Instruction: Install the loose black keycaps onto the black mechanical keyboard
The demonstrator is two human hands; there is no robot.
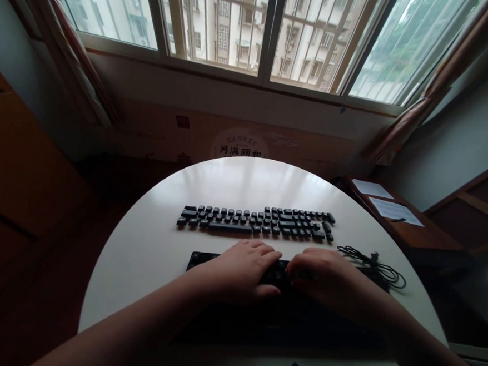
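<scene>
Head view — left hand [242, 269] and right hand [325, 278] lie flat, close together, on the keyboard [199, 258] by the table's [139, 253] near edge — pressing keys, it seems; loose keycaps [258, 221] sit mid-table.

Black keycaps [256, 221], black keyboard [199, 258] and black cable [374, 266] on a white table [139, 253]; reddish-brown curtains [426, 90].

Left grip [242, 269] and right grip [325, 278] rested on the black keyboard [199, 258]; loose keycaps [256, 221] lay just beyond them on the counter [147, 254].
</scene>
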